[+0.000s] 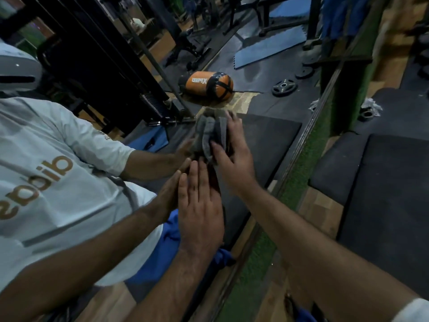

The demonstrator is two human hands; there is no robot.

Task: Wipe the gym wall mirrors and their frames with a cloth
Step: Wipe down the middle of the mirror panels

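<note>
The wall mirror (pixel 267 140) fills the left and middle of the view. Its dark frame (pixel 299 142) runs diagonally from upper right to lower middle. My right hand (pixel 234 159) presses a bunched grey cloth (pixel 207 133) against the glass, fingers stretched over it and thumb lying across it. My left hand (pixel 200 205) rests flat on the glass just below, fingers straight and holding nothing. Both hands meet their reflections in the glass, and the mirror shows a person in a white shirt with both arms reaching forward.
A green turf strip (pixel 308 159) borders the frame. Black floor mats (pixel 380 182) lie on the wooden floor to the right, with a small weight plate (pixel 366 113). The mirror reflects an orange sandbag (pixel 206 86), a weight plate (pixel 284 86), blue mats and black gym machines.
</note>
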